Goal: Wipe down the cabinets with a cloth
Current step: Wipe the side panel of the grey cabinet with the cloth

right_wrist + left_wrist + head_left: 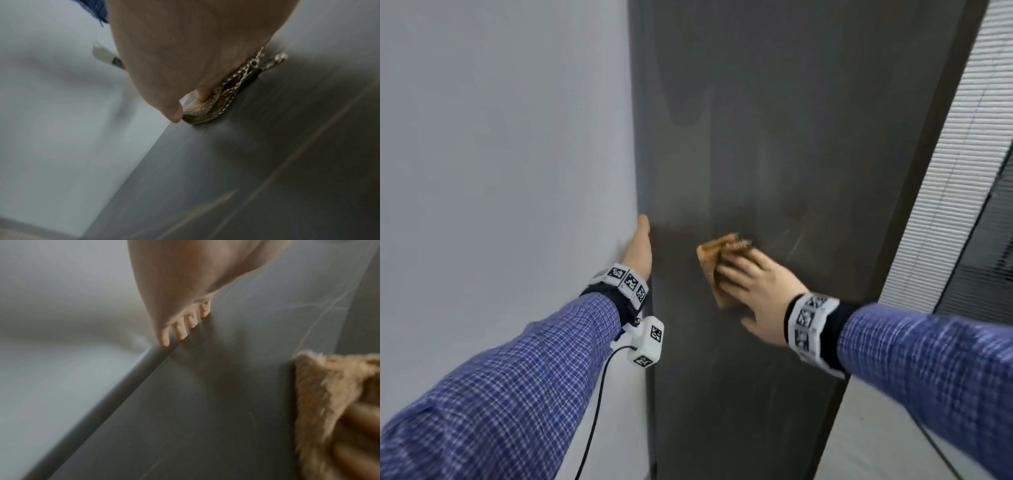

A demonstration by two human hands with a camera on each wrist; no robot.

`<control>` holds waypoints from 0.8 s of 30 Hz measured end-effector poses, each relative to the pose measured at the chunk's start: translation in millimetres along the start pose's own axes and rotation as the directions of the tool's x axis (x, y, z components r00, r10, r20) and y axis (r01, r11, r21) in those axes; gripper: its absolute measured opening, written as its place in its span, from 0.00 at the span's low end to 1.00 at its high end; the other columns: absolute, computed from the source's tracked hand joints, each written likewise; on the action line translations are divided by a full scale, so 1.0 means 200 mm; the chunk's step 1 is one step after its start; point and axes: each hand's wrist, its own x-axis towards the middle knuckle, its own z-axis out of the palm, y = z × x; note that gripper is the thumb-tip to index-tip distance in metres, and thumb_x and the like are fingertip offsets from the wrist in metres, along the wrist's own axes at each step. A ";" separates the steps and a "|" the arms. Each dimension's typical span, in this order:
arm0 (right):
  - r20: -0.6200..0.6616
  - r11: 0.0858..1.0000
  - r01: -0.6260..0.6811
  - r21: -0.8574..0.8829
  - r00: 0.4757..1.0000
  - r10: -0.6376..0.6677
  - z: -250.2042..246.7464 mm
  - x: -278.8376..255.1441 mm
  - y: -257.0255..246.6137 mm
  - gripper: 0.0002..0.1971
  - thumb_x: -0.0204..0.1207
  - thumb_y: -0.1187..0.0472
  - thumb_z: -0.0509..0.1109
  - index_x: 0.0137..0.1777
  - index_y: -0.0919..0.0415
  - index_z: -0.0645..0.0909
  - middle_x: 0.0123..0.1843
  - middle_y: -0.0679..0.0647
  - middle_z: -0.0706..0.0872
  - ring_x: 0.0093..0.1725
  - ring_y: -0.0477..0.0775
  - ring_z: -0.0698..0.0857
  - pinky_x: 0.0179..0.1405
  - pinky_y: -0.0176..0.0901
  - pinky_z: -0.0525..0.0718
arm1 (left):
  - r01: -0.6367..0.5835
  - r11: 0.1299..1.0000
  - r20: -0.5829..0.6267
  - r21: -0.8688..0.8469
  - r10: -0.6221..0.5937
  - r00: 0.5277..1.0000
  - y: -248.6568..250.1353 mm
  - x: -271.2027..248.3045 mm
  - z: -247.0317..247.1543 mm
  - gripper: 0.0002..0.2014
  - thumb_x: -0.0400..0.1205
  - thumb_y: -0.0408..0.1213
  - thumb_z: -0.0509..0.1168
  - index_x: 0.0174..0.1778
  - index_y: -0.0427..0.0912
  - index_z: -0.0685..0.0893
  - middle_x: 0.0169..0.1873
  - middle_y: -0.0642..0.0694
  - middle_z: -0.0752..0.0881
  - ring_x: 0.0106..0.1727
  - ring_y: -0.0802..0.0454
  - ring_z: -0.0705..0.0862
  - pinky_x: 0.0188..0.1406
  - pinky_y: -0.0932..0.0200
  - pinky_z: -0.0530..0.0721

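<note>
We see a tall dark cabinet door [774, 137] standing upright, and we take it as our landmark. Our right hand [760, 284] lies flat on the door's face at about mid-height, fingers [736, 274] straight and spread over a folded orange-tan cloth [714, 255], pressing it against the panel rather than clutching it. The cloth peeks out past the fingertips toward the door's left side — in the left wrist view its fuzzy edge [320, 386] sits flat on the dark surface, well clear of the door's left edge. From the right wrist view the cloth [224, 95] is squeezed between palm and panel, its hem showing below the thumb.

Our left hand [641, 246] is at the door's left edge, level with the cloth, where the panel meets the pale wall [500, 154]. The left wrist view shows the fingers [180, 332] hooked round that edge, tips tucked behind it — so this hand grips the door itself.

Faint streaks and a darker, smeared patch mark the door above and to the right of the cloth. To the right of the door hangs a window blind [955, 192]. Both forearms wear blue checked sleeves [517, 377] and marker-covered wrist bands [808, 325].
</note>
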 end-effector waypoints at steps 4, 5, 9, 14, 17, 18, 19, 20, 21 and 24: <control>-0.314 0.983 -0.181 -0.021 0.935 0.165 -0.33 0.15 0.36 0.39 0.70 0.38 0.57 0.78 0.58 0.74 0.81 0.62 0.71 0.82 0.70 0.63 0.82 0.67 0.52 | -0.048 0.999 -0.015 -0.025 0.048 0.999 -0.05 0.03 0.00 0.38 0.86 0.67 0.46 0.85 0.44 0.66 0.83 0.44 0.68 0.84 0.45 0.65 0.86 0.41 0.57; -0.346 0.966 -0.258 0.005 0.906 0.244 -0.43 0.17 0.46 0.39 0.71 0.38 0.54 0.79 0.58 0.72 0.82 0.63 0.68 0.83 0.69 0.61 0.82 0.67 0.52 | -0.066 0.997 -0.011 -0.033 0.066 0.998 -0.04 0.02 0.01 0.40 0.84 0.68 0.47 0.85 0.44 0.67 0.83 0.45 0.70 0.84 0.45 0.66 0.86 0.41 0.58; -0.330 0.895 -0.447 0.003 0.844 0.423 -0.66 0.23 0.68 0.40 0.76 0.34 0.47 0.86 0.51 0.56 0.88 0.57 0.50 0.87 0.65 0.44 0.83 0.67 0.41 | -0.072 0.997 -0.008 -0.033 0.072 0.997 -0.15 0.16 -0.02 0.60 0.60 0.86 0.51 0.83 0.50 0.69 0.81 0.48 0.73 0.83 0.48 0.69 0.85 0.40 0.60; -0.340 0.932 -0.357 -0.062 0.886 0.317 -0.53 0.31 0.46 0.44 0.70 0.32 0.43 0.86 0.53 0.58 0.88 0.59 0.54 0.86 0.68 0.45 0.82 0.69 0.41 | -0.097 0.995 -0.016 -0.032 0.097 0.995 -0.11 0.04 0.00 0.56 0.65 0.79 0.48 0.86 0.49 0.64 0.84 0.49 0.67 0.85 0.49 0.63 0.87 0.43 0.56; -0.244 0.974 -0.195 -0.114 0.956 0.163 -0.29 0.34 0.14 0.46 0.68 0.32 0.44 0.85 0.55 0.61 0.87 0.59 0.58 0.85 0.69 0.48 0.81 0.70 0.40 | -0.101 0.994 -0.011 -0.045 0.100 0.995 -0.19 0.05 -0.01 0.47 0.75 0.76 0.48 0.85 0.48 0.68 0.82 0.48 0.71 0.83 0.48 0.67 0.86 0.43 0.58; -0.194 0.982 -0.139 -0.127 0.975 0.113 -0.19 0.33 0.02 0.45 0.70 0.32 0.47 0.85 0.55 0.60 0.87 0.58 0.57 0.85 0.68 0.47 0.81 0.70 0.39 | -0.094 0.994 -0.006 -0.048 0.093 0.996 -0.21 0.06 -0.01 0.50 0.72 0.78 0.49 0.84 0.48 0.69 0.82 0.49 0.72 0.83 0.49 0.68 0.86 0.43 0.59; -0.134 0.988 -0.082 -0.129 0.989 0.065 -0.09 0.32 -0.11 0.44 0.72 0.31 0.50 0.86 0.54 0.59 0.87 0.57 0.55 0.85 0.67 0.45 0.81 0.69 0.36 | -0.094 0.994 0.001 -0.046 0.095 0.996 -0.23 0.05 -0.02 0.51 0.70 0.79 0.49 0.84 0.49 0.69 0.82 0.49 0.72 0.83 0.49 0.68 0.86 0.42 0.59; -0.061 0.992 -0.031 -0.122 0.998 0.024 0.00 0.30 -0.23 0.44 0.74 0.31 0.52 0.86 0.54 0.57 0.88 0.56 0.53 0.85 0.66 0.43 0.80 0.69 0.31 | -0.107 0.993 -0.001 -0.039 0.107 0.994 -0.23 0.04 -0.02 0.49 0.73 0.77 0.48 0.84 0.49 0.68 0.82 0.48 0.71 0.83 0.48 0.68 0.86 0.42 0.59; 0.011 0.994 0.007 -0.110 1.000 -0.006 0.09 0.27 -0.33 0.44 0.75 0.31 0.53 0.87 0.54 0.54 0.88 0.55 0.51 0.86 0.65 0.41 0.78 0.68 0.26 | -0.106 0.994 -0.008 -0.015 0.106 0.994 -0.23 0.01 -0.02 0.43 0.79 0.73 0.46 0.85 0.49 0.67 0.83 0.47 0.70 0.84 0.47 0.66 0.86 0.42 0.58; 0.110 0.996 0.040 -0.086 0.993 -0.030 0.20 0.24 -0.42 0.43 0.76 0.32 0.55 0.87 0.54 0.52 0.89 0.54 0.47 0.86 0.62 0.39 0.76 0.65 0.22 | -0.098 0.995 0.003 0.002 0.098 0.995 -0.24 -0.02 -0.02 0.40 0.83 0.69 0.44 0.87 0.50 0.62 0.85 0.47 0.66 0.85 0.47 0.63 0.87 0.41 0.55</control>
